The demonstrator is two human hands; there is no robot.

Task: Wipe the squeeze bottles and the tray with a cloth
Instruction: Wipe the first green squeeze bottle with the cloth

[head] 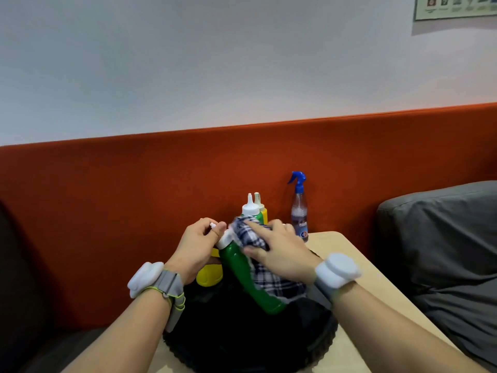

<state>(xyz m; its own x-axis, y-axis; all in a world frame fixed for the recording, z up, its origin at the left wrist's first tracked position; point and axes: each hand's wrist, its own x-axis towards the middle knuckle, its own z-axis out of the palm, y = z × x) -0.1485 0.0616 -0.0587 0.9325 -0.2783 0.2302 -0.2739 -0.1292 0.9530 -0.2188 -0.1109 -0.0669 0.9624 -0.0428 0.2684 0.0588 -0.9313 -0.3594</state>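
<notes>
Plainly, one bottle is mid-wipe. The green squeeze bottle is held tilted over the black tray, its base low at the near right; whether the base touches the tray I cannot tell. Its long axis runs from near right up to far left, with the white nozzle pointing up and away to the left.

The left hand pinches that nozzle tip between thumb and fingertips and steadies it. The right hand clasps the checked cloth round the bottle's shoulder, thumb on the near side and forefinger laid over the top. The loose end of the cloth hangs down along the body under the palm.

The length below the cloth lies nearer than the right fingers, toward the base. I judge the coming stroke must slide down that axis, with the right hand doing it and the left only anchoring.

A yellow bottle sits just left of the green one. Two upright bottles and a spray bottle stand beyond, at the far end of the table.
</notes>
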